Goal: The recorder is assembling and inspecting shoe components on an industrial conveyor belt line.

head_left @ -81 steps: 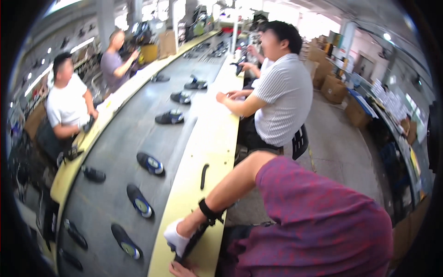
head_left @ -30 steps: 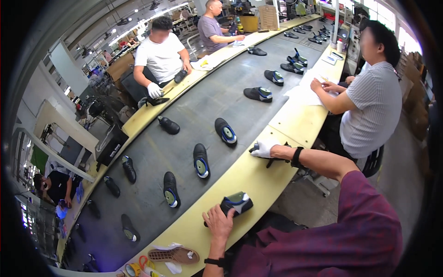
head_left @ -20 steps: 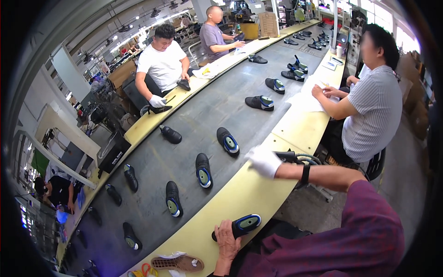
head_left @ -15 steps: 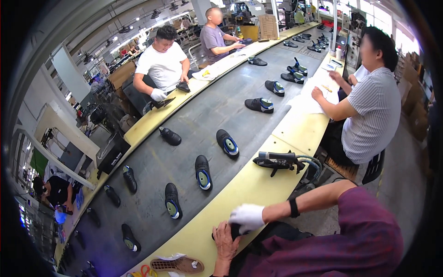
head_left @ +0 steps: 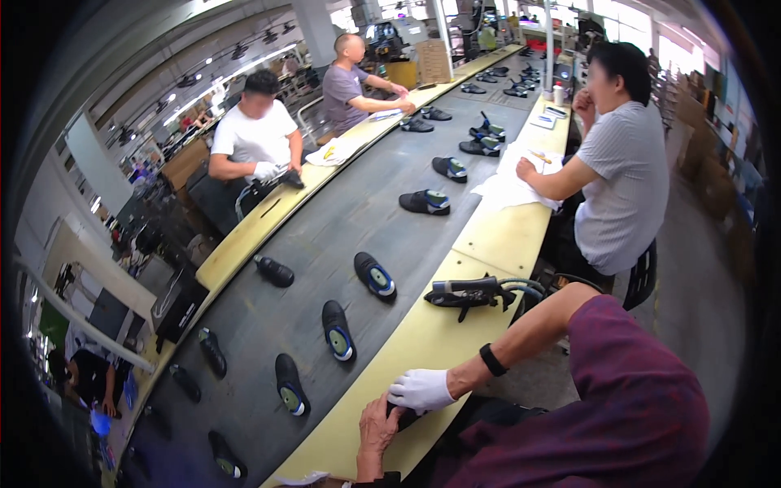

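Over the pale yellow bench edge, both my hands are on a dark item, apparently a black shoe [head_left: 410, 419], mostly hidden by my hands and clothing. My right hand [head_left: 421, 390], in a white glove, covers its top with the fingers closed over it. Bare, my left hand [head_left: 379, 426] grips the nearer left end, its fingers curled against the glove. Beyond them, several black shoes with green insoles lie on the grey conveyor belt; the closest are one shoe [head_left: 338, 332] and another shoe [head_left: 291, 385].
A black hand tool [head_left: 468, 294] with hoses lies on the yellow bench [head_left: 382, 346] beyond my right arm. White paper [head_left: 305, 478] is at the lower edge. A person in a striped shirt [head_left: 622, 179] sits to the right. Across the belt [head_left: 325, 228], a person in white [head_left: 259, 134] handles a shoe.
The view has shifted, so most things sit further left. My gloved hand has flattened over the dark item. The striped-shirt person has raised a hand. The far person in purple no longer holds a shoe.
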Available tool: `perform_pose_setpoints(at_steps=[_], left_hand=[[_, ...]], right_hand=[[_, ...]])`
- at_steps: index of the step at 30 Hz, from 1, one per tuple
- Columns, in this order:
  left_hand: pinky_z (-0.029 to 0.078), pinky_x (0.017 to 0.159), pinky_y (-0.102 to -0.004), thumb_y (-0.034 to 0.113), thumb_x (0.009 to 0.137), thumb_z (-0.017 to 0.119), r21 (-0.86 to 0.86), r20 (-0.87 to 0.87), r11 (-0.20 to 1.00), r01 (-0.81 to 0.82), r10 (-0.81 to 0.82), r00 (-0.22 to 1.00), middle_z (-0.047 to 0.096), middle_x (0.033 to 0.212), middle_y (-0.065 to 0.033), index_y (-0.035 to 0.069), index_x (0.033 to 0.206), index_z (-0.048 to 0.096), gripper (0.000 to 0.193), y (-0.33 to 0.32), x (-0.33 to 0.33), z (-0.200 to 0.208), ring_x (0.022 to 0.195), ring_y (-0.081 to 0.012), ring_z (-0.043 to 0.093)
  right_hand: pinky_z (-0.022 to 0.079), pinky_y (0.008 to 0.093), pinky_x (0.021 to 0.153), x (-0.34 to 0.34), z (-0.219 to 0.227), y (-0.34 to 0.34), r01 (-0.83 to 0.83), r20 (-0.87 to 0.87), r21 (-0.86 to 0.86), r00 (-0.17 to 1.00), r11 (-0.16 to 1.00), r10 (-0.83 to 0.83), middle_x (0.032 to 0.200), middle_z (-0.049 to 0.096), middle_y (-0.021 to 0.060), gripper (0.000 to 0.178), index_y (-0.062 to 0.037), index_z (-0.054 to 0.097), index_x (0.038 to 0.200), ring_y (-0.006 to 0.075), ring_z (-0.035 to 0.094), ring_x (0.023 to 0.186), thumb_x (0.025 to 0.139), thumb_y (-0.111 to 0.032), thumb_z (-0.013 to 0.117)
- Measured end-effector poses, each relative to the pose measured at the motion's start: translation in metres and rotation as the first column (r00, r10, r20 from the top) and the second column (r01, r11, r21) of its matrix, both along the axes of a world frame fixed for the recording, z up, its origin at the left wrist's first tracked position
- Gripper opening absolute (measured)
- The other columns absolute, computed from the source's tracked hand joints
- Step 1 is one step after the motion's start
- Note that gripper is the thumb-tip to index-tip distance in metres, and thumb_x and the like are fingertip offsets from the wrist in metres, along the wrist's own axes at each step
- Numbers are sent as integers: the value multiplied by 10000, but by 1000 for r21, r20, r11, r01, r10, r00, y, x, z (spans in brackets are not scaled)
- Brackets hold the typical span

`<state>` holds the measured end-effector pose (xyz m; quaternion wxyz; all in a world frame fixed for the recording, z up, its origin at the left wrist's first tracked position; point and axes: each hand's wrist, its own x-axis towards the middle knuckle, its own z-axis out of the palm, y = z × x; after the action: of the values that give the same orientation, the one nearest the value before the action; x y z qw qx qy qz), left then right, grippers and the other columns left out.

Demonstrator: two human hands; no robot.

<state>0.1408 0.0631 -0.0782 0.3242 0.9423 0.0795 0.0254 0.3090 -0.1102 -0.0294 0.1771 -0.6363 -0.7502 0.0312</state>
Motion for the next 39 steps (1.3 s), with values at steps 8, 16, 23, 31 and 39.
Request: perform_pose_setpoints(at_steps=[8,16,23,31,39], left_hand=[[502,987,-531,349,1032,603,164,88,984,-68,54,995,703,1163,-233,50,1379,650,460,-16,21,14,1137,-430,645],[529,937,-523,291,1013,586,152,65,986,-62,53,996,715,1098,-216,28,1206,704,347,-12,40,12,1073,-424,666],[518,900,-534,288,1008,588,212,17,976,-50,47,999,701,1055,-217,25,1159,699,323,-12,35,4,1035,-431,656],[515,901,-532,312,1063,542,152,111,987,-45,28,993,707,1052,-214,18,1186,705,359,-19,46,11,1019,-435,658],[517,880,-540,334,1072,532,185,46,983,-17,8,999,705,1047,-220,14,1211,702,388,-17,54,11,1006,-440,656]], right_hand=[[590,497,726,26,-12,13,1,68,-153,998,988,9,959,672,194,415,30,625,1055,408,709,856,805,-250,799],[604,466,683,32,-37,28,-30,53,-135,998,990,37,806,758,180,200,-33,760,827,397,756,772,830,-231,726],[592,455,640,49,22,37,-201,291,-296,912,934,289,819,733,140,336,-28,734,812,367,747,746,709,-318,870],[585,496,659,69,-19,0,-189,172,77,970,979,174,818,727,141,306,-23,748,874,386,733,747,762,-301,811],[567,491,630,77,-8,-1,-258,267,43,934,965,238,812,694,153,269,-23,703,894,386,725,748,787,-264,756]])
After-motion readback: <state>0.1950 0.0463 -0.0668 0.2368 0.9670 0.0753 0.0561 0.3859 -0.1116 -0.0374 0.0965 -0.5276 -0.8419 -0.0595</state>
